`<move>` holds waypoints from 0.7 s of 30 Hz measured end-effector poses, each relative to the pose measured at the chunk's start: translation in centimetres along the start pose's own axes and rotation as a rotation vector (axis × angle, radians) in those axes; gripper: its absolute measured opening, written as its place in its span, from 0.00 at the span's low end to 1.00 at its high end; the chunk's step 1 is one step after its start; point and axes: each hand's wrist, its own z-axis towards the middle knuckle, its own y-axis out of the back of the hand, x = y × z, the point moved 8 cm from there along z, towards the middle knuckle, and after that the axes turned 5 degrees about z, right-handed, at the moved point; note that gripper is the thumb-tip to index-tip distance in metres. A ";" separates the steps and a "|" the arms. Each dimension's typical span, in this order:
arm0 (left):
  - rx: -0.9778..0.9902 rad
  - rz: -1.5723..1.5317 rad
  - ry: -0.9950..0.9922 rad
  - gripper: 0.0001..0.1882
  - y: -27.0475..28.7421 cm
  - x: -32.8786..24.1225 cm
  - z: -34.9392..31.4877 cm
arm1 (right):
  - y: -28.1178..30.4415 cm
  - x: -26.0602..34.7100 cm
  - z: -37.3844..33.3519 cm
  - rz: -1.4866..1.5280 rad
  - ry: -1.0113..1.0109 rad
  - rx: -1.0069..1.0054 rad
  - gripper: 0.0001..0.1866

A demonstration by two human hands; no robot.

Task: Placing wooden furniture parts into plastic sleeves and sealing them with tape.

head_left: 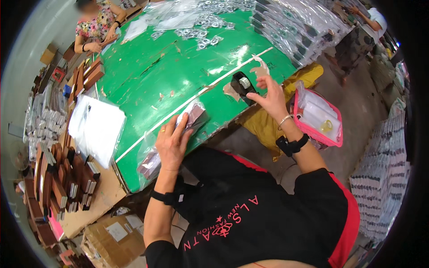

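Beneath my left hand [172, 143], a long brown piece in a clear plastic bag [195, 117] lies along the near edge of the green table [147, 96]. My left fingers and thumb close over its middle, hiding that part; something white shows beside the fingertips. My right hand [271, 100] is raised at the table's right edge with thumb and fingers apart. Just left of it stands a black tape dispenser [242, 85] with a pale roll. A whitish strip [260, 64] shows above the right fingers; whether they touch it I cannot tell.
Flat clear bags [97, 127] lie on the left. Brown wooden pieces [62, 178] are piled nearer. Small bagged rings [203, 33] and stacked wrapped goods [297, 29] occupy the far side. A pink basket [337, 117] stands right. Another person [96, 27] works at the far left.
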 end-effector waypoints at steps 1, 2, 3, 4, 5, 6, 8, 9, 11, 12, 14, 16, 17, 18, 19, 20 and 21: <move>-0.014 -0.037 -0.003 0.27 -0.3 -0.9 0.8 | -0.1 -0.6 -0.1 -0.004 -0.003 -0.007 0.28; -0.015 -0.074 0.003 0.25 -0.5 -1.8 1.9 | -0.9 -1.1 -0.1 -0.033 -0.026 0.064 0.28; -0.015 -0.074 0.001 0.25 -1.0 -2.5 2.6 | -1.7 -1.4 -0.1 -0.059 -0.047 0.140 0.28; -0.048 -0.109 -0.018 0.25 -1.3 -3.3 3.4 | -1.7 -1.2 0.1 -0.080 -0.026 0.121 0.27; -0.081 -0.144 -0.037 0.26 -1.5 -4.0 4.2 | -1.8 -1.4 0.4 -0.079 -0.025 0.117 0.27; -0.081 -0.175 -0.022 0.26 -2.0 -4.6 5.0 | -2.0 -2.1 0.4 -0.046 -0.086 0.119 0.25; -0.093 -0.187 -0.015 0.26 -2.5 -5.7 6.0 | -2.6 -2.6 0.4 -0.009 -0.147 0.122 0.24; -0.108 -0.204 -0.009 0.25 -2.9 -6.2 6.6 | -2.8 -3.1 0.4 0.114 -0.213 0.099 0.22; -0.122 -0.204 -0.040 0.25 -3.6 -7.2 7.4 | -3.0 -3.4 0.1 0.237 -0.279 0.072 0.20; -0.117 -0.188 -0.039 0.26 -4.1 -7.6 7.6 | -2.5 -2.5 0.1 0.131 -0.172 0.033 0.18; -0.160 -0.154 -0.055 0.26 -4.6 -8.0 8.1 | -2.2 -1.2 0.4 0.024 -0.067 -0.006 0.17; -0.153 -0.162 -0.025 0.26 -4.8 -8.1 8.7 | -1.6 -0.4 0.6 0.048 -0.097 -0.001 0.16; -0.152 -0.166 0.009 0.26 -4.9 -8.0 8.9 | -1.0 -0.4 0.3 0.045 -0.105 -0.002 0.16; -0.162 -0.156 0.001 0.26 -5.1 -7.7 8.9 | -0.9 -1.4 -0.4 0.273 -0.252 0.044 0.16; -0.160 -0.157 0.002 0.26 -5.2 -7.6 9.0 | -0.9 -2.3 -1.3 0.501 -0.398 0.093 0.15; -0.154 -0.160 -0.004 0.26 -5.1 -7.4 9.0 | -0.6 -2.4 -2.3 0.606 -0.428 0.130 0.14; -0.144 -0.165 -0.012 0.26 -5.1 -7.6 8.9 | -0.1 -2.5 -3.5 0.603 -0.433 0.128 0.14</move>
